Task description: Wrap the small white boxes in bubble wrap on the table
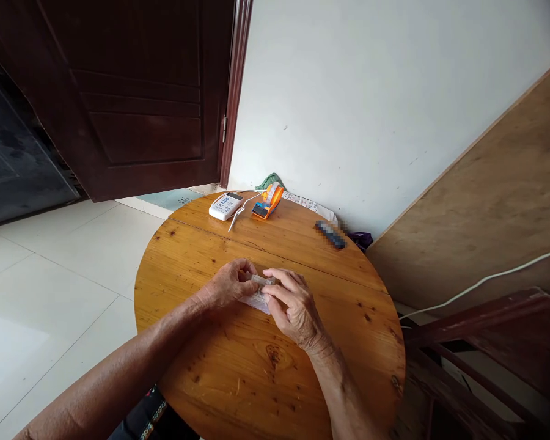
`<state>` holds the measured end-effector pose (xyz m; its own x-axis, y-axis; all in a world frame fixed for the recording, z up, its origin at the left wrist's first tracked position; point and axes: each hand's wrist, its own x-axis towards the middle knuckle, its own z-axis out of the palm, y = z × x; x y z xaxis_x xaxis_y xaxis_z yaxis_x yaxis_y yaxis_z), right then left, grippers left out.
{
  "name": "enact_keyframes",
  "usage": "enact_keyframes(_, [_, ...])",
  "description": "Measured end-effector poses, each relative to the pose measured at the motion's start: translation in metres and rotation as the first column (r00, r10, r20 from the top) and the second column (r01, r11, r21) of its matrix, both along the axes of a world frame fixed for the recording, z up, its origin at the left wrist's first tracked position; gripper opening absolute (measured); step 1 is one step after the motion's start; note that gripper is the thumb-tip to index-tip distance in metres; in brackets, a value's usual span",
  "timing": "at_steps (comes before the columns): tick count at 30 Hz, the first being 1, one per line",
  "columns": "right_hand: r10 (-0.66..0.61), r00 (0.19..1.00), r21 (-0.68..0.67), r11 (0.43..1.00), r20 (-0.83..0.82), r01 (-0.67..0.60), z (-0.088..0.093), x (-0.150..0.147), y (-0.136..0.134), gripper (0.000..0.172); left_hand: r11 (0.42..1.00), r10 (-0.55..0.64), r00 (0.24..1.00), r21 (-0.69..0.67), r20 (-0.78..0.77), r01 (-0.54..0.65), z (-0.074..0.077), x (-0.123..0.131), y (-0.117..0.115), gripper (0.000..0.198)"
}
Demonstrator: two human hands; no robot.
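Observation:
Both my hands rest near the middle of a round wooden table [211, 373]. My left hand [229, 284] has its fingers curled and pinches one end of a small pale, flat object [258, 298]. My right hand [293, 305] presses down on the other end with its fingers bent together. The object is mostly hidden beneath my fingers, and I cannot make out what it is.
At the table's far edge lie a white device [226, 205] with a white cord, an orange tape dispenser [268, 202] and a dark flat bar [330, 234]. A dark wooden door [137, 98] stands behind, a wooden board [490, 201] leans at right, and white floor tiles [50, 293] spread left.

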<state>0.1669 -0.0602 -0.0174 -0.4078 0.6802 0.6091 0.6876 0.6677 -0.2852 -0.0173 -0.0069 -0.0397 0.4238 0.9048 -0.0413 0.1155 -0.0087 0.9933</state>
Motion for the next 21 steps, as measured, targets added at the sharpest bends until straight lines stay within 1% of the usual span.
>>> enact_keyframes(4, [0.009,1.000,0.011,1.000,0.030,-0.010,-0.001,-0.005,-0.004,0.021,1.000,-0.013,1.000,-0.022,0.011,0.013,0.000,-0.001,0.000,0.030])
enact_keyframes(6, [0.026,1.000,-0.003,1.000,0.014,-0.026,-0.002,-0.006,-0.005,0.020,1.000,-0.021,1.000,-0.021,0.013,0.021,0.000,-0.001,0.000,0.030])
enact_keyframes(8, [0.020,0.998,-0.019,1.000,-0.056,-0.021,-0.004,-0.006,-0.004,0.018,1.000,-0.010,1.000,-0.013,0.013,0.010,0.000,-0.001,-0.001,0.030])
enact_keyframes(9, [-0.002,0.993,-0.030,1.000,-0.114,-0.001,-0.004,-0.004,-0.003,0.017,1.000,-0.003,1.000,-0.014,0.014,0.003,0.000,-0.001,-0.001,0.031])
enact_keyframes(12, [-0.118,0.946,-0.081,0.992,-0.302,0.098,-0.005,0.003,0.001,0.014,1.000,0.013,1.000,-0.027,0.006,-0.012,0.001,-0.001,-0.002,0.036])
enact_keyframes(14, [-0.170,0.921,-0.126,0.983,-0.351,0.134,-0.004,0.007,0.003,0.011,0.999,0.032,0.999,-0.019,-0.021,-0.032,0.002,-0.001,-0.003,0.041])
enact_keyframes(16, [-0.163,0.933,-0.163,0.980,-0.320,0.115,-0.003,0.009,0.003,0.011,0.999,0.050,0.997,0.007,-0.058,-0.049,0.003,-0.002,-0.004,0.045])
enact_keyframes(17, [-0.142,0.946,-0.179,0.980,-0.290,0.093,-0.003,0.008,0.003,0.014,0.998,0.055,0.996,0.022,-0.074,-0.054,0.003,-0.003,-0.004,0.045])
enact_keyframes(19, [-0.099,0.970,-0.205,0.977,-0.223,0.052,-0.004,0.006,0.001,0.027,0.998,0.056,0.994,0.043,-0.093,-0.052,0.002,-0.003,-0.004,0.045])
enact_keyframes(21, [-0.080,0.985,-0.217,0.975,-0.153,0.045,-0.005,0.002,-0.001,0.041,0.997,0.054,0.993,0.068,-0.104,-0.047,-0.001,-0.004,-0.003,0.044])
